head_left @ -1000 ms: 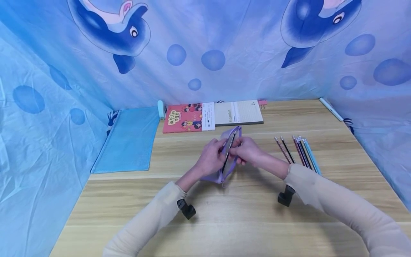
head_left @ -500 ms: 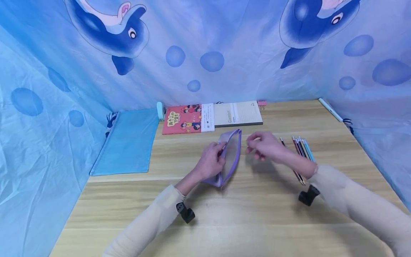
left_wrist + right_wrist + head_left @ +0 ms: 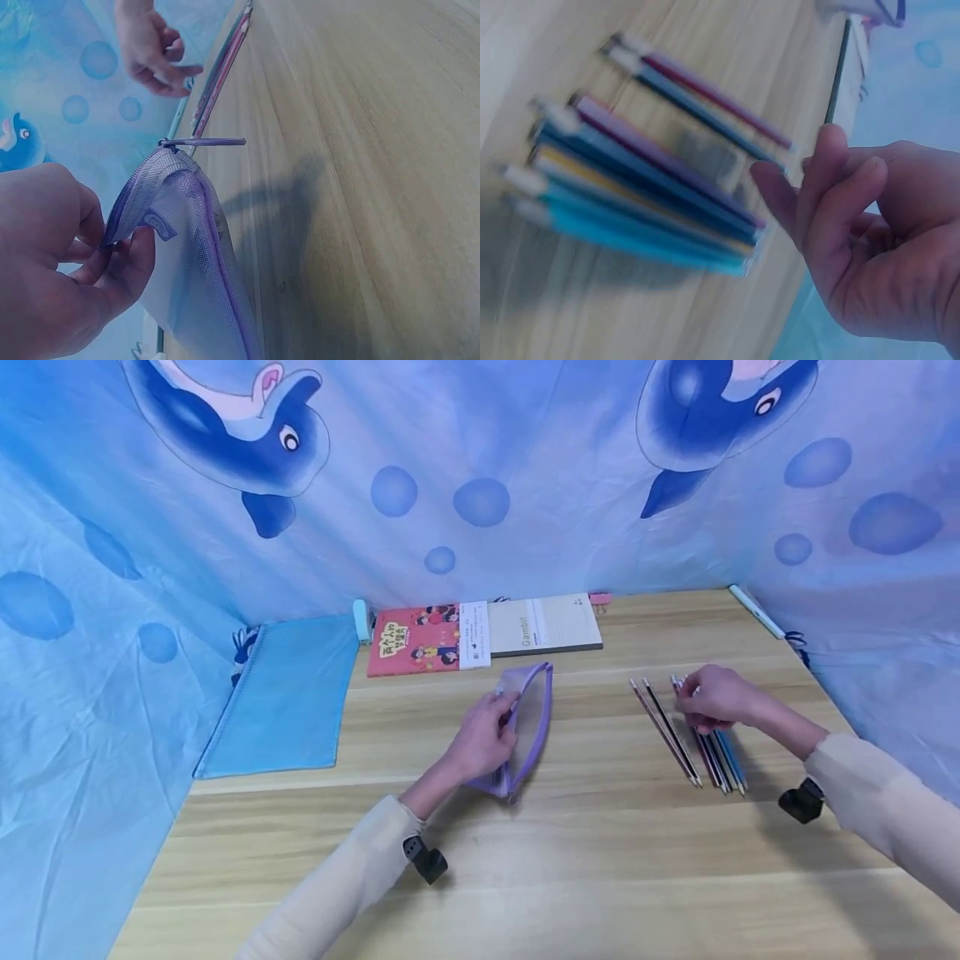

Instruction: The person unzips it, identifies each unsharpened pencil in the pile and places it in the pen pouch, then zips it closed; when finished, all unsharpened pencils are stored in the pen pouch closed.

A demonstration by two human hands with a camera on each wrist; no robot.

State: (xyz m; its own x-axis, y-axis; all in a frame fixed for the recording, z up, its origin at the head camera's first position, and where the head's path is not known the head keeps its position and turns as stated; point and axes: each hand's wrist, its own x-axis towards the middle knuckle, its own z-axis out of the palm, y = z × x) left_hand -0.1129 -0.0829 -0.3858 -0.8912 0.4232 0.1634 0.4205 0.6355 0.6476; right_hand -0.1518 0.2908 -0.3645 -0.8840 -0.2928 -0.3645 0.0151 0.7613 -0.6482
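Your left hand grips the purple mesh pouch by one side of its zipped opening, thumb and fingers pinched together on the edge. The pouch sits near the middle of the wooden table, its mouth gaping, and the left wrist view shows the zip pull sticking out at one end. Your right hand is well apart from it, above the eraser ends of a close bundle of pencils; its fingers are loosely bent with nothing between them, and you can't tell from these views whether any fingertip touches a pencil. The bundle runs from purple and dark blue through yellow to light blue, blurred in the right wrist view. Between it and the pouch, two more pencils, one reddish and one black, lie side by side. Behind the pouch you have a red book next to a pale notebook, both near the dolphin-printed backdrop. A flat blue folder-like piece lies to the left, and a light-blue pen-like item at the far right.
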